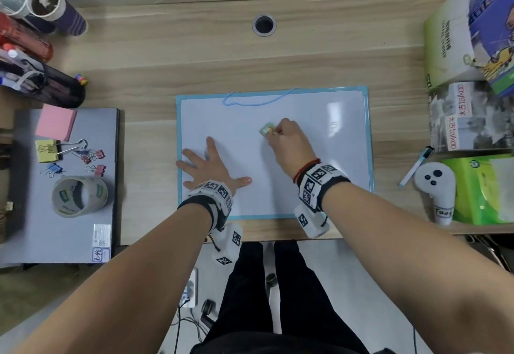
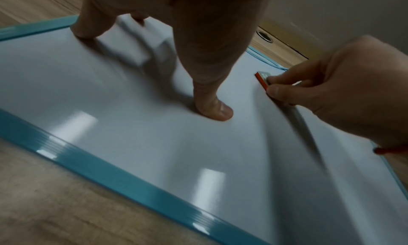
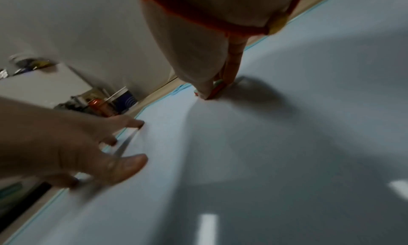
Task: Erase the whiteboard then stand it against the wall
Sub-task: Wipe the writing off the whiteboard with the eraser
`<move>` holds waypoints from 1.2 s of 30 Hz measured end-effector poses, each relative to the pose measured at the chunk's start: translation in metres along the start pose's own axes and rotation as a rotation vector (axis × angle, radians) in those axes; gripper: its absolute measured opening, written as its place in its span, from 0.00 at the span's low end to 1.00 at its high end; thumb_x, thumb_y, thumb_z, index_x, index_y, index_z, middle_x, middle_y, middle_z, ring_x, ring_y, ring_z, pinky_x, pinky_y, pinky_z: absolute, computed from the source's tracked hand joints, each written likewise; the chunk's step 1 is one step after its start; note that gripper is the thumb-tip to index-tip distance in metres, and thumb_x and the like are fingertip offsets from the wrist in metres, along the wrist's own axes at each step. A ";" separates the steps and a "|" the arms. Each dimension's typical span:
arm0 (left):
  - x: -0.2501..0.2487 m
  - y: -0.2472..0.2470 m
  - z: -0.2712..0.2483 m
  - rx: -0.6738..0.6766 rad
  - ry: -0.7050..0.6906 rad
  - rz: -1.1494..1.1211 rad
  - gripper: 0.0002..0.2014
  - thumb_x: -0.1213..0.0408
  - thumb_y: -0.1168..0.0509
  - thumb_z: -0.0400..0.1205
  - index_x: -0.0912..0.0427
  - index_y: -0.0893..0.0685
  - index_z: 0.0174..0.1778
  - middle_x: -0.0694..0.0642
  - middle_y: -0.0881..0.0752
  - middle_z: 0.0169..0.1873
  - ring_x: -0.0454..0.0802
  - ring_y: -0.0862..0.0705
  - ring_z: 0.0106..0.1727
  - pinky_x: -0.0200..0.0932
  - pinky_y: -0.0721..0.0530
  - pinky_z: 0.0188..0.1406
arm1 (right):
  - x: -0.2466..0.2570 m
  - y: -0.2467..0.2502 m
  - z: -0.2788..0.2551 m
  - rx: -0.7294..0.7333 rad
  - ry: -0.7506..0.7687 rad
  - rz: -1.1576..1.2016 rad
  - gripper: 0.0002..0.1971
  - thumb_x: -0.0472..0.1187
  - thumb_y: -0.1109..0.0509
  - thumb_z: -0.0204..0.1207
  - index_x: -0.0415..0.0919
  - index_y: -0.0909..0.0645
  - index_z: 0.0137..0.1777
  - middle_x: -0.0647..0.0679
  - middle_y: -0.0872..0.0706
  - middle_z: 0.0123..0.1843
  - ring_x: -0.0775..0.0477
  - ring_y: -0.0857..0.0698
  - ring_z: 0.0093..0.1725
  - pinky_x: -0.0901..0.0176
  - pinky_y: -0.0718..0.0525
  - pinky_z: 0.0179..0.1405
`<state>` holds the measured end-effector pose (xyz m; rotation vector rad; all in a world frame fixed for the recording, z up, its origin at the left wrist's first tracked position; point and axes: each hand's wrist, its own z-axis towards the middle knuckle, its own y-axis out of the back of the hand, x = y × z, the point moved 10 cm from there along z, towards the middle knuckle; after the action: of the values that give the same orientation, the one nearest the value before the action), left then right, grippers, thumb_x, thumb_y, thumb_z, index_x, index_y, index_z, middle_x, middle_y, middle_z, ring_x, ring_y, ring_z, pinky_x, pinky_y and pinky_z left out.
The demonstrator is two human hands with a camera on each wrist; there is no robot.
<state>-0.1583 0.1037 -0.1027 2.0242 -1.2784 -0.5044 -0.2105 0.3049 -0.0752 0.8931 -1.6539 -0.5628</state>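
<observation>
A whiteboard [image 1: 319, 142] with a light blue frame lies flat on the wooden desk, its surface blank. A blue hanging cord [image 1: 258, 102] rests along its far edge. My left hand [image 1: 211, 164] lies spread and flat on the board's near left part, fingers pressing down [image 2: 212, 109]. My right hand [image 1: 286, 136] pinches a small green eraser [image 1: 267, 129] with an orange underside [image 2: 261, 81] against the middle of the board. In the right wrist view the right hand's fingertips [image 3: 207, 93] hold the eraser [image 3: 218, 89] down on the whiteboard [image 3: 264, 152].
A grey laptop [image 1: 64, 186] at left carries sticky notes, binder clips and a tape roll [image 1: 79, 196]. Pen holders [image 1: 41, 83] stand at far left. At right are boxes [image 1: 467, 39], a marker [image 1: 415, 166], a white controller [image 1: 436, 189] and a green tissue pack [image 1: 484, 186]. A cable hole [image 1: 264, 25] sits behind the board.
</observation>
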 end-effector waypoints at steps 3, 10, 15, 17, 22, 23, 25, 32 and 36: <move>0.000 -0.001 0.001 0.001 -0.004 -0.015 0.67 0.36 0.23 0.62 0.39 0.69 0.82 0.68 0.69 0.82 0.74 0.66 0.82 0.79 0.35 0.71 | -0.030 0.029 0.004 -0.134 -0.046 -0.099 0.09 0.44 0.34 0.82 0.38 0.22 0.46 0.39 0.19 0.49 0.39 0.21 0.46 0.48 0.21 0.48; 0.000 0.000 0.000 -0.004 -0.005 -0.019 0.67 0.36 0.22 0.62 0.40 0.68 0.82 0.69 0.68 0.82 0.75 0.66 0.82 0.80 0.36 0.71 | -0.094 0.070 0.007 -0.305 -0.371 0.046 0.08 0.39 0.35 0.82 0.34 0.19 0.49 0.38 0.20 0.51 0.39 0.21 0.50 0.58 0.25 0.46; -0.001 0.001 0.000 -0.004 0.005 -0.014 0.67 0.36 0.22 0.62 0.40 0.69 0.82 0.69 0.69 0.82 0.75 0.66 0.82 0.79 0.36 0.72 | -0.020 -0.010 -0.022 -0.009 -0.163 0.163 0.15 0.53 0.36 0.82 0.41 0.25 0.44 0.45 0.21 0.46 0.44 0.19 0.41 0.51 0.22 0.40; -0.001 0.000 0.001 -0.005 0.003 -0.026 0.67 0.37 0.22 0.62 0.39 0.69 0.82 0.68 0.69 0.82 0.75 0.66 0.82 0.79 0.36 0.72 | -0.027 -0.006 -0.026 -0.027 -0.129 0.115 0.13 0.52 0.35 0.82 0.42 0.24 0.44 0.46 0.21 0.47 0.47 0.20 0.42 0.53 0.23 0.39; 0.000 -0.001 0.002 -0.008 0.001 -0.034 0.67 0.37 0.21 0.61 0.39 0.68 0.82 0.68 0.69 0.82 0.74 0.67 0.82 0.79 0.37 0.73 | -0.134 0.072 -0.014 -0.351 -0.415 0.057 0.10 0.45 0.36 0.81 0.38 0.19 0.51 0.45 0.21 0.51 0.49 0.23 0.47 0.73 0.28 0.46; 0.000 -0.001 0.002 -0.008 0.004 -0.034 0.67 0.37 0.21 0.61 0.39 0.68 0.82 0.68 0.69 0.82 0.75 0.67 0.82 0.79 0.37 0.73 | -0.145 0.080 -0.013 -0.361 -0.447 0.051 0.11 0.43 0.36 0.82 0.35 0.17 0.52 0.42 0.22 0.53 0.47 0.23 0.48 0.81 0.31 0.48; 0.000 -0.002 0.003 -0.001 0.007 -0.034 0.68 0.37 0.21 0.61 0.39 0.68 0.82 0.68 0.69 0.82 0.75 0.67 0.82 0.80 0.38 0.72 | -0.134 0.081 -0.009 -0.335 -0.380 -0.039 0.09 0.37 0.35 0.82 0.34 0.14 0.50 0.36 0.21 0.52 0.41 0.23 0.49 0.73 0.29 0.51; 0.000 -0.002 0.005 0.006 0.019 -0.019 0.69 0.37 0.21 0.61 0.39 0.70 0.81 0.69 0.69 0.82 0.75 0.66 0.82 0.79 0.38 0.72 | -0.017 -0.010 -0.038 -0.060 -0.036 0.021 0.10 0.47 0.37 0.85 0.40 0.24 0.48 0.43 0.21 0.50 0.41 0.20 0.45 0.49 0.21 0.46; 0.000 -0.002 0.005 0.002 0.018 -0.025 0.68 0.37 0.21 0.61 0.39 0.70 0.81 0.68 0.69 0.82 0.74 0.67 0.82 0.79 0.38 0.72 | -0.063 0.027 -0.027 -0.218 -0.110 -0.011 0.12 0.50 0.34 0.82 0.40 0.21 0.46 0.48 0.20 0.46 0.45 0.20 0.45 0.56 0.23 0.43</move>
<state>-0.1599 0.1025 -0.1079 2.0443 -1.2449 -0.4955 -0.1856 0.3741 -0.0853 0.7229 -1.6490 -0.7960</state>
